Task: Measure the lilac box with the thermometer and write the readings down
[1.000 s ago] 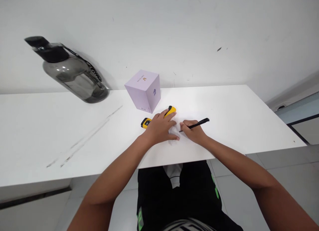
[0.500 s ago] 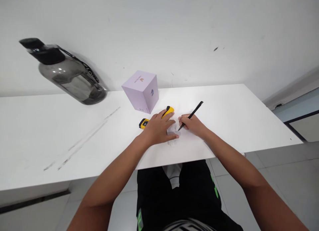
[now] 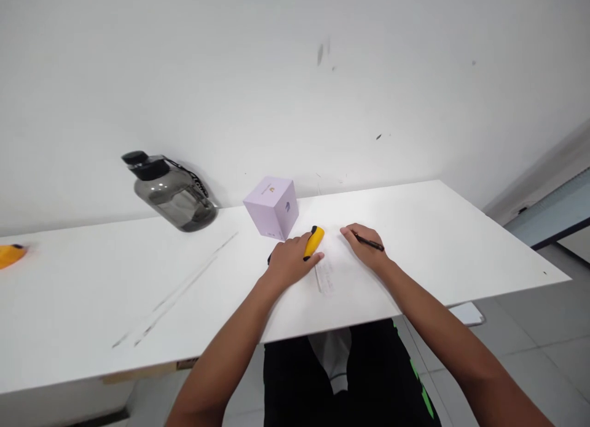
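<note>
My left hand (image 3: pixel 289 258) is closed over a yellow-and-black tool (image 3: pixel 314 242) on the white table. Its yellow end sticks out by my thumb, while my fingers cover most of the rest, so its exact kind is hidden. In my right hand (image 3: pixel 366 246) lies a slim black pen (image 3: pixel 370 241), tilted, its rear end pointing right and down. Below and between the hands is a pale patch with faint reddish writing (image 3: pixel 326 276); whether it is a slip of paper is unclear. Just beyond my left hand stands a lilac box (image 3: pixel 273 209).
A grey see-through bottle (image 3: pixel 179 199) with a black lid stands against the wall at the left. An orange object (image 3: pixel 11 255) is cut off at the left edge. Dark streaks (image 3: pixel 187 289) mark the white tabletop (image 3: pixel 424 242). A white item (image 3: pixel 467 313) shows below the front edge.
The pen has lifted from the written patch and swung back into my right hand. My left hand has gathered round the yellow-and-black tool. The view has shifted, bringing in the orange object.
</note>
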`<state>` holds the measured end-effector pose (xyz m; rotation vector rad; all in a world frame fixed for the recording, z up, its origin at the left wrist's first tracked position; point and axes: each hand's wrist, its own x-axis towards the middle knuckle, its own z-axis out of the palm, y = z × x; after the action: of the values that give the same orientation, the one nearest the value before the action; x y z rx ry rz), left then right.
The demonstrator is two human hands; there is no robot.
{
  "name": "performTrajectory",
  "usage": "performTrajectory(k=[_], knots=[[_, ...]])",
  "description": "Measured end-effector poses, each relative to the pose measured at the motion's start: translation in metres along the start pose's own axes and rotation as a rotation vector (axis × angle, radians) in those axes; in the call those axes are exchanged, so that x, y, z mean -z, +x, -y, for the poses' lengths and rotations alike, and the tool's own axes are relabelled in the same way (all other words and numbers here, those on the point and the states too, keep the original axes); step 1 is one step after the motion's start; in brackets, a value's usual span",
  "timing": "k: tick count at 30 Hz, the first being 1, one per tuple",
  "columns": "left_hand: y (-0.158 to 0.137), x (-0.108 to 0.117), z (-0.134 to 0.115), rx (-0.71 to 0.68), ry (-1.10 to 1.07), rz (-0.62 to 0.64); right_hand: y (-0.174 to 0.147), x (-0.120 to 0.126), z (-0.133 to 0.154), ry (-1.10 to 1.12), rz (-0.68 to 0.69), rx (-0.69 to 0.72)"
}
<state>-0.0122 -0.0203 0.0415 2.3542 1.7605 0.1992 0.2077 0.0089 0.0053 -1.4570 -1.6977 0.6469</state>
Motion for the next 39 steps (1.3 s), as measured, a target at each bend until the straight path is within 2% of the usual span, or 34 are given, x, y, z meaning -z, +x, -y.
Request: performTrajectory(k=[2, 3, 9, 14, 16, 17, 19, 21, 24, 25, 27, 31, 34, 36, 38, 39], knots=[[0.000, 0.000, 0.000, 0.004, 0.004, -0.002, 0.001, 0.000, -0.005, -0.198, -0.057, 0.089], [-0.001, -0.001, 0.000, 0.004, 0.002, -0.004, 0.002, 0.000, -0.008, -0.271, -0.077, 0.088], [-0.002, -0.002, 0.000, -0.038, -0.060, -0.049, 0.012, 0.005, -0.018, -0.499, -0.100, -0.141], [-0.002, 0.000, -0.003, -0.028, -0.074, -0.052, 0.017, 0.014, -0.028, -0.582, -0.076, -0.241], [-0.002, 0.000, -0.003, -0.034, -0.072, -0.061, 0.018, 0.015, -0.031, -0.578, -0.093, -0.240], [-0.002, -0.001, -0.003, -0.037, -0.066, -0.067, 0.018, 0.015, -0.032, -0.562, -0.115, -0.193], [-0.001, -0.004, -0.002, -0.054, -0.047, -0.084, 0.014, 0.011, -0.028, -0.504, -0.163, 0.030], [-0.001, -0.009, -0.001, -0.090, -0.036, -0.117, 0.006, 0.004, -0.017, -0.446, -0.177, 0.387], [0.000, -0.018, 0.000, -0.205, -0.070, -0.196, -0.010, -0.012, 0.004, -0.496, -0.098, 0.871], [0.000, -0.022, 0.000, -0.255, -0.090, -0.229, -0.014, -0.018, 0.010, -0.565, -0.056, 0.939], [0.000, -0.028, -0.001, -0.356, -0.119, -0.308, -0.021, -0.026, 0.018, -0.658, -0.030, 0.988], [0.000, -0.031, -0.001, -0.547, -0.097, -0.464, -0.022, -0.031, 0.015, -0.729, -0.104, 0.938], [0.001, -0.024, 0.006, -0.655, -0.084, -0.706, -0.017, -0.025, 0.005, -0.654, -0.160, 0.833], [0.004, -0.019, 0.016, -0.586, -0.094, -0.945, -0.013, -0.019, 0.002, -0.497, -0.206, 0.687], [0.010, -0.017, 0.028, -0.390, -0.138, -1.132, -0.011, -0.014, 0.002, -0.234, -0.278, 0.494], [0.013, -0.018, 0.034, -0.275, -0.180, -1.169, -0.011, -0.012, 0.003, -0.077, -0.309, 0.389]])
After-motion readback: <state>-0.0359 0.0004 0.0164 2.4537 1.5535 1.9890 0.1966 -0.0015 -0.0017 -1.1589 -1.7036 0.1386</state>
